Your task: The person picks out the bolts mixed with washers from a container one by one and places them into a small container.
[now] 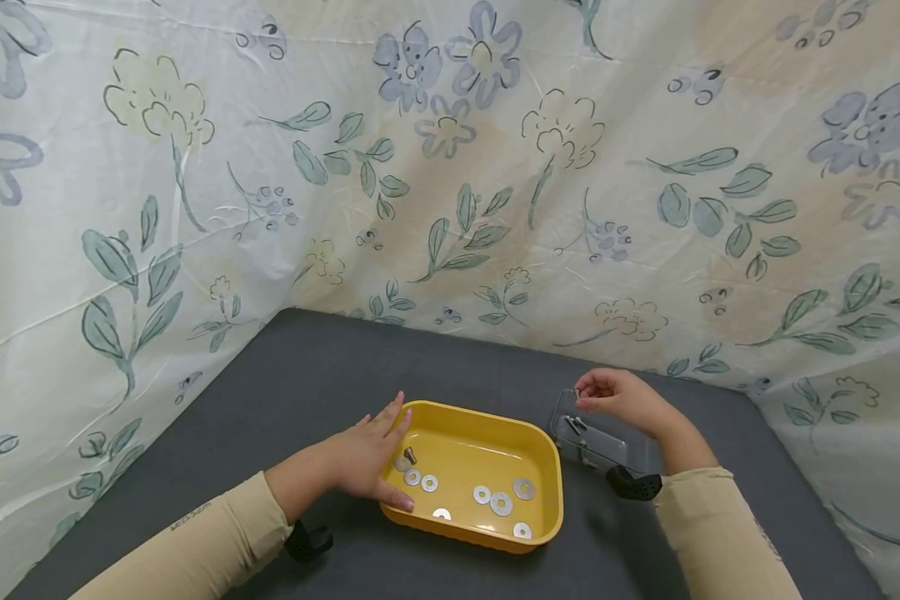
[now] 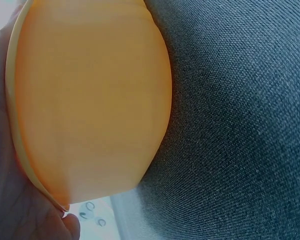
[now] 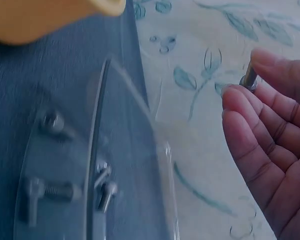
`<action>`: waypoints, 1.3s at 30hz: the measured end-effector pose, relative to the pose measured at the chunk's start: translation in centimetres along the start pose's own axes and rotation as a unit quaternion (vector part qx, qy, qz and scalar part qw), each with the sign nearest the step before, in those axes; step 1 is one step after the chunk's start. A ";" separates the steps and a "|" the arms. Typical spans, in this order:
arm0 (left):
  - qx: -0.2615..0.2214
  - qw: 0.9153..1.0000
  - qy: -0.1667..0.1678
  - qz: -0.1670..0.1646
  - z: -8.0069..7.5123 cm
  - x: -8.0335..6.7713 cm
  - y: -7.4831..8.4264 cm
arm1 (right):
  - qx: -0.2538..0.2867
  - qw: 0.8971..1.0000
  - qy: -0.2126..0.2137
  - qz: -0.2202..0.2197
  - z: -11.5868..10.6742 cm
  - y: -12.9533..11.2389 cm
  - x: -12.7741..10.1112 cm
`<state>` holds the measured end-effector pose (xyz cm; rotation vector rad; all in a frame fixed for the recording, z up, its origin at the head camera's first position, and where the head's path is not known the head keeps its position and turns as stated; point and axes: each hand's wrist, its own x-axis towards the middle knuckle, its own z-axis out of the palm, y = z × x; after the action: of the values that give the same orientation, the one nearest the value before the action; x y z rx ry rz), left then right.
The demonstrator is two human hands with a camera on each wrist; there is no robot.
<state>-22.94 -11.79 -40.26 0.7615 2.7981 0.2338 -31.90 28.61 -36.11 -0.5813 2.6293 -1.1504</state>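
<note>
A yellow tray (image 1: 547, 492) sits on the grey table and holds several flat washers (image 1: 501, 502) and one bolt (image 1: 410, 455). My left hand (image 1: 371, 454) lies flat against the tray's left wall (image 2: 90, 100), fingers straight. Right of the tray stands a clear plastic box (image 1: 598, 440) with a few bolts (image 3: 55, 190) in it. My right hand (image 1: 621, 398) hovers over that box and pinches a small bolt (image 3: 249, 79) between thumb and fingertips.
A floral cloth (image 1: 450, 183) rises as a backdrop behind and on both sides of the grey table (image 1: 322, 375). Black wrist straps (image 1: 633, 483) sit at both sleeves.
</note>
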 end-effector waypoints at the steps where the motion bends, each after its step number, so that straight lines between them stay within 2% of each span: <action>1: 0.000 1.000 0.000 0.000 0.0 0.0 0.0 | -0.002 1.000 0.004 0.003 -0.1 0.2 -0.2; 20: 0.003 1.000 0.005 0.009 0.3 0.2 -0.3 | -0.002 0.997 0.014 0.077 -0.1 5.1 -1.7; 24: 0.002 1.000 0.004 0.007 0.4 0.3 -0.4 | -0.014 0.998 0.013 0.066 -0.1 5.5 -1.9; 39: -0.003 1.000 0.004 0.002 0.3 0.1 -0.2 | -0.018 0.996 0.031 0.083 -0.1 5.9 -1.7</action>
<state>-23.07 -11.90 -40.57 0.7671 2.8027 0.2472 -31.99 33.06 -40.30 -0.3293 2.6961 -1.0912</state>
